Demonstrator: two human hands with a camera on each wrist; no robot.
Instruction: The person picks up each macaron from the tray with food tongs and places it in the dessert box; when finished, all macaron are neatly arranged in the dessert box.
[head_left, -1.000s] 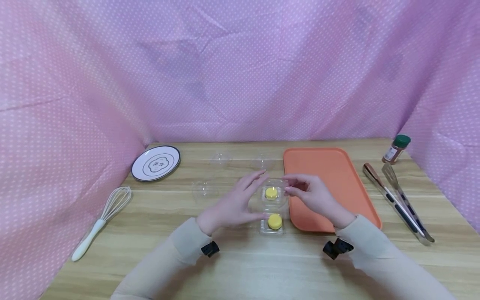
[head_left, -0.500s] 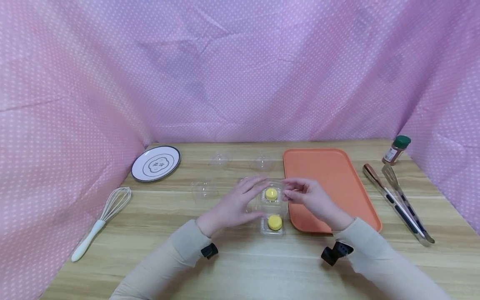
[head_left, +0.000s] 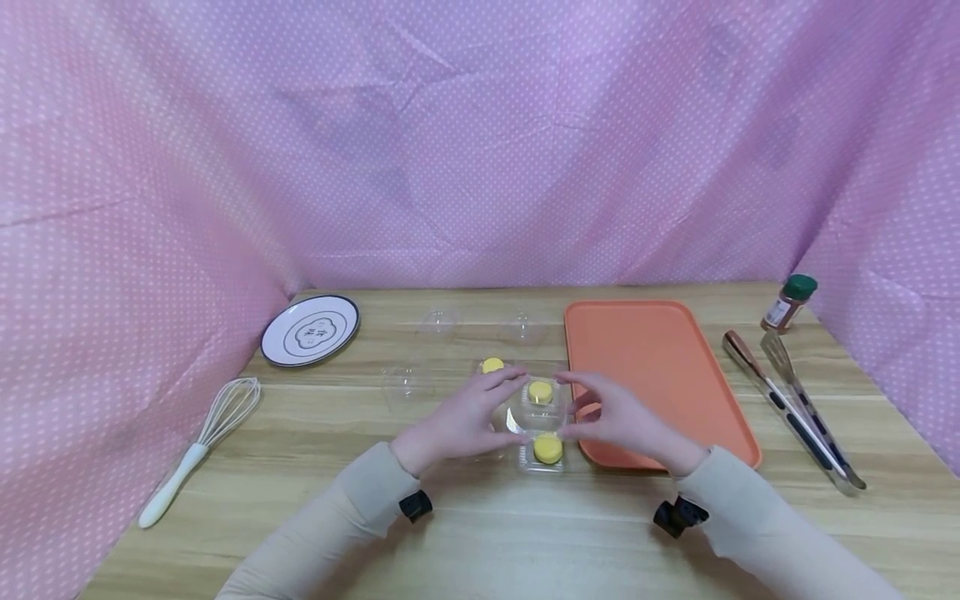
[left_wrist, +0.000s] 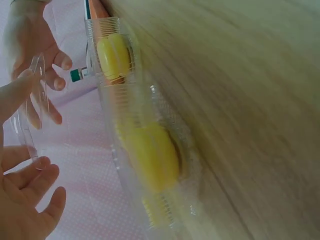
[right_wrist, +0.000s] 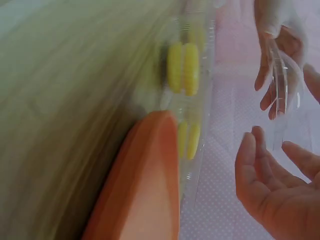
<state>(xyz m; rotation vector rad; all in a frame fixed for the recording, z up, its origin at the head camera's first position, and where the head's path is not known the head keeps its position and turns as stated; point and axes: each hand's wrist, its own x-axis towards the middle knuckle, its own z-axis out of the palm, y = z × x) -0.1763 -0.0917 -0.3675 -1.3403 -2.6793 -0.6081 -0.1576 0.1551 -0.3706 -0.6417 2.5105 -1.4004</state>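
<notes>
Wood-grain table (head_left: 495, 533) fills lower frame, dotted pink cloth (head_left: 480, 150) upper. My left hand (head_left: 456, 423) pinches a clear lid (right_wrist: 281, 82); right hand (head_left: 628, 421) beside it, fingers wide.

Wood-grain counter (head_left: 495, 542): plate (head_left: 310, 331) at ten o'clock, whisk (head_left: 197, 452) at nine, clear macaron pack (head_left: 542, 468) near centre, clear domes (head_left: 439, 320) towards twelve, orange tray (head_left: 648, 358) and green-capped jar (head_left: 787, 304) at two, tongs (head_left: 795, 417) at three.

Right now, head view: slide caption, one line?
Left hand holds a clear lid above yellow cookies, right hand close by, orange tray to the right.
</notes>
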